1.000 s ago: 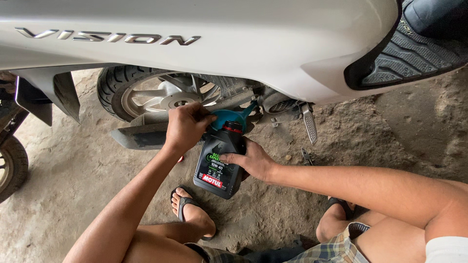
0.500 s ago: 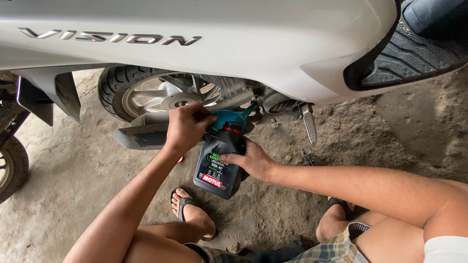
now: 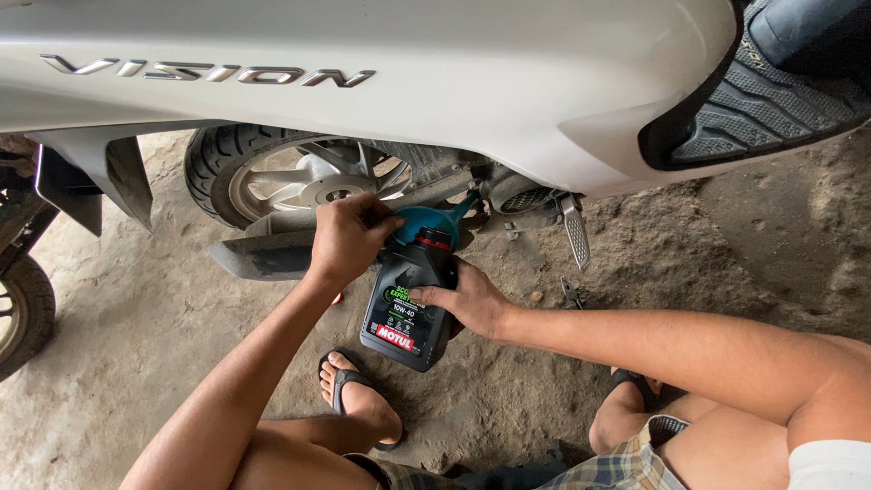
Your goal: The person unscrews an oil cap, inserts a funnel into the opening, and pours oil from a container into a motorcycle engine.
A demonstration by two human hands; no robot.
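A black oil bottle (image 3: pixel 408 304) with a red neck is tilted toward a teal funnel (image 3: pixel 426 221) set under the white scooter (image 3: pixel 381 82). My right hand (image 3: pixel 467 299) grips the bottle's side from the right. My left hand (image 3: pixel 349 238) is closed around the funnel's rim, just above the bottle's neck. The funnel's spout reaches toward the engine case and is partly hidden by my left hand.
The scooter's rear wheel (image 3: pixel 290 177) and grey exhaust (image 3: pixel 263 256) lie just behind my hands. A folded footpeg (image 3: pixel 575 238) hangs to the right. Another wheel (image 3: pixel 20 313) sits at the far left. My sandalled feet (image 3: pixel 358 395) rest on the dirty concrete floor.
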